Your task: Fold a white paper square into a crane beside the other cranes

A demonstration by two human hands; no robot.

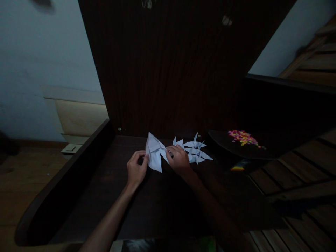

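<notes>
folded paper (154, 150): white | desk (152, 206): dark brown | pieces (243, 137): pink, yellow, red | wall (52, 52): bluish-grey

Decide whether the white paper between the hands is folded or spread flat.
Partly folded: the white paper shows creases and a pointed peak, held between the left hand and right hand.

Dimly lit indoors: a pale blue-grey wall (47, 52), brown plank floor (31, 175) at left, wooden slats (309, 196) at right. Centre, a dark wooden desk (152, 210) with a raised side (70, 189) and tall back (170, 70) (scuffed near its top).
</notes>
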